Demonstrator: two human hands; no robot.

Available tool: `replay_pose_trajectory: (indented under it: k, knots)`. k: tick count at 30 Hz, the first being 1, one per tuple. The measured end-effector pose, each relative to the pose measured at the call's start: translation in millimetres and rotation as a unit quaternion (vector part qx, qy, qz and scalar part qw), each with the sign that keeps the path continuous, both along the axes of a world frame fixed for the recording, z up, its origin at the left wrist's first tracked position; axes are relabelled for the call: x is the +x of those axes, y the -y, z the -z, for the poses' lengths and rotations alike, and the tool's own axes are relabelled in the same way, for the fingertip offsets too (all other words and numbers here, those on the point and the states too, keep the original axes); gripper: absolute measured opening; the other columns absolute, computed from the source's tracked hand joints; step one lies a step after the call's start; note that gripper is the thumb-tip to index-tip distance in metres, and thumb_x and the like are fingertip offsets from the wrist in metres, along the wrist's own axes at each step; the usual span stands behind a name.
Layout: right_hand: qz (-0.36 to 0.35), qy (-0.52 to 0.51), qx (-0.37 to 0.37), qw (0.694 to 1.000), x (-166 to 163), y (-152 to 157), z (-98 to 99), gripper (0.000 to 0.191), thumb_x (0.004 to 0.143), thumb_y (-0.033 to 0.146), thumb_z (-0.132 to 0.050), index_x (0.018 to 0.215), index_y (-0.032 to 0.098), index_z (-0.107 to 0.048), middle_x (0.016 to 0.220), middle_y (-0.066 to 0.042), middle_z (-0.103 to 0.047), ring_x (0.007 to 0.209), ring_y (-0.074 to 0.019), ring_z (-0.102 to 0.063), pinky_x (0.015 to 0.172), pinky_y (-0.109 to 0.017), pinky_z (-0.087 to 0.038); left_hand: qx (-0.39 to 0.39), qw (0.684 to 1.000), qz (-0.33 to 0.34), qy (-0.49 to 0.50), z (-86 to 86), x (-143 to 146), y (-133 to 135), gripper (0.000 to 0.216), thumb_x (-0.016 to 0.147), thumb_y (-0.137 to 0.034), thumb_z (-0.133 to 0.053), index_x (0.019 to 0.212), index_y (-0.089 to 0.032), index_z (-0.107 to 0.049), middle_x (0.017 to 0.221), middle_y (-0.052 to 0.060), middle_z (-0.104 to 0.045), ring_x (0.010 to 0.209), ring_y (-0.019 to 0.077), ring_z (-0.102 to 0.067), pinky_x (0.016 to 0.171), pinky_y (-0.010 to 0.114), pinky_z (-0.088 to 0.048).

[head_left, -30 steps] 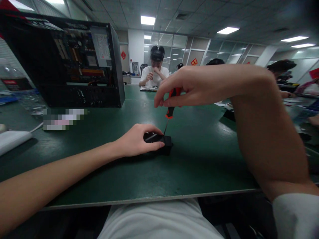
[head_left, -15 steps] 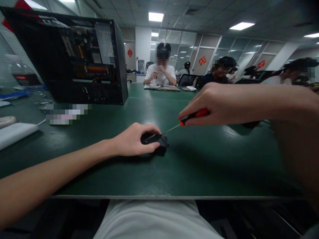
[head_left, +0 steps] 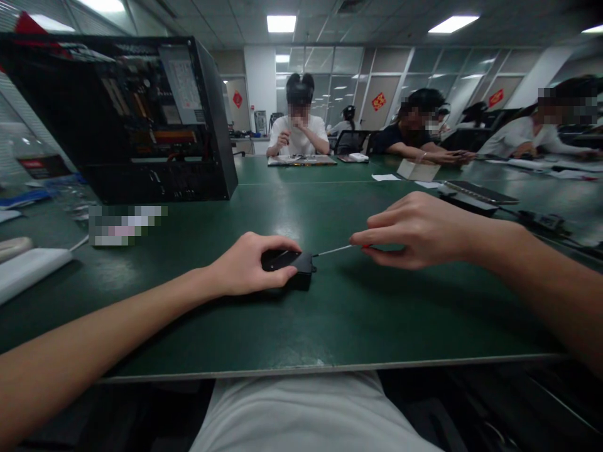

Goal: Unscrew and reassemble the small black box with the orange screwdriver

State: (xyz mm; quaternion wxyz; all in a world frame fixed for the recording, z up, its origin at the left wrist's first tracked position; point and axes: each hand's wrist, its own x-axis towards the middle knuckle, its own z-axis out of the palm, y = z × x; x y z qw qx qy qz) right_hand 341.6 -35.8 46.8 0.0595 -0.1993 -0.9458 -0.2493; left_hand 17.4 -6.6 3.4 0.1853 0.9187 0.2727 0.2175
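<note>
My left hand (head_left: 257,263) is closed around a small black box-shaped device (head_left: 304,263) resting on the green table (head_left: 353,320); thumb and fingers grip its two sides. A small tab sticks out from the device's right edge. To the right, my right hand (head_left: 409,232) grips a screwdriver (head_left: 333,251) by its red and black handle, which the fingers mostly cover. Its thin metal shaft points left, nearly level, with the tip at the device's right end. Whether the tip touches the device I cannot tell.
An open computer case (head_left: 160,125) stands at the back left, by a plastic bottle (head_left: 40,157) and a white box-like object (head_left: 32,263). Beyond my right hand lie a dark flat device (head_left: 478,191) and a small carton (head_left: 418,169). Several people sit across the table.
My right hand has moved down and slightly right, and the screwdriver has swung from slanting downward to nearly level. Its tip has left the device's top for its right end. My left hand keeps its grip.
</note>
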Motion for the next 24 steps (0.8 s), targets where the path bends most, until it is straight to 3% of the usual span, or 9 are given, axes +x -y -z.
replay_pose_trajectory:
  k: [6, 14, 16, 21, 22, 24]
  knots:
    - [-0.030, -0.023, 0.003, 0.999, -2.5, 3.6, -0.3, 0.021, 0.101, 0.029, -0.050, 0.105, 0.022, -0.069, 0.069, -0.001, -0.058, 0.056, -0.0104, -0.044, 0.054, -0.031, -0.027, 0.000, 1.000, 0.003, 0.004, 0.4, -0.5, -0.6, 0.036, 0.087, -0.035, -0.069, 0.116, -0.015, -0.074, 0.096, 0.003, -0.078, 0.081, 0.0164, -0.071, 0.071, 0.023, -0.049]
    - [-0.019, -0.038, -0.016, 0.999, -2.2, -0.6, 4.9, 0.022, 0.100, 0.030, -0.051, 0.106, 0.023, -0.071, 0.069, -0.001, -0.060, 0.054, -0.0098, -0.046, 0.053, -0.031, -0.028, -0.007, 1.000, -0.001, 0.013, 1.9, -0.7, -0.8, 0.037, 0.086, -0.037, -0.069, 0.116, -0.015, -0.075, 0.094, 0.003, -0.078, 0.078, 0.0163, -0.069, 0.069, 0.023, -0.048]
    - [-0.039, -0.059, -0.047, 0.996, -2.5, -5.8, 7.9, 0.021, 0.099, 0.028, -0.053, 0.107, 0.021, -0.071, 0.071, -0.001, -0.062, 0.054, -0.0088, -0.047, 0.052, -0.029, -0.029, -0.008, 1.000, -0.004, 0.014, 2.2, -0.6, -0.4, 0.037, 0.086, -0.037, -0.070, 0.116, -0.015, -0.075, 0.094, 0.003, -0.078, 0.076, 0.0163, -0.069, 0.067, 0.023, -0.048]
    - [-0.075, -0.151, -0.209, 0.963, -5.9, -26.4, 26.4, 0.020, 0.100, 0.022, -0.052, 0.102, 0.014, -0.070, 0.075, -0.002, -0.067, 0.058, -0.0054, -0.056, 0.056, -0.020, -0.037, -0.007, 1.000, -0.007, 0.009, 3.6, -1.3, -0.1, 0.038, 0.087, -0.038, -0.070, 0.117, -0.015, -0.076, 0.089, 0.002, -0.077, 0.073, 0.0151, -0.068, 0.067, 0.023, -0.047]
    - [-0.079, -0.151, -0.209, 0.963, -6.7, -30.1, 30.4, 0.021, 0.101, 0.023, -0.050, 0.101, 0.013, -0.069, 0.075, -0.002, -0.067, 0.059, -0.0052, -0.056, 0.056, -0.020, -0.038, -0.007, 1.000, -0.010, 0.007, 4.0, -1.7, -0.2, 0.039, 0.088, -0.040, -0.071, 0.117, -0.015, -0.076, 0.089, 0.002, -0.077, 0.074, 0.0154, -0.068, 0.068, 0.023, -0.047]
    - [-0.083, -0.131, -0.124, 0.980, -7.6, -35.3, 35.5, 0.022, 0.101, 0.024, -0.049, 0.100, 0.015, -0.069, 0.073, -0.001, -0.065, 0.057, -0.0058, -0.052, 0.055, -0.022, -0.035, -0.007, 1.000, -0.020, 0.004, 4.7, -2.5, -0.7, 0.041, 0.087, -0.044, -0.072, 0.116, -0.016, -0.076, 0.089, 0.003, -0.077, 0.074, 0.0161, -0.068, 0.067, 0.024, -0.046]
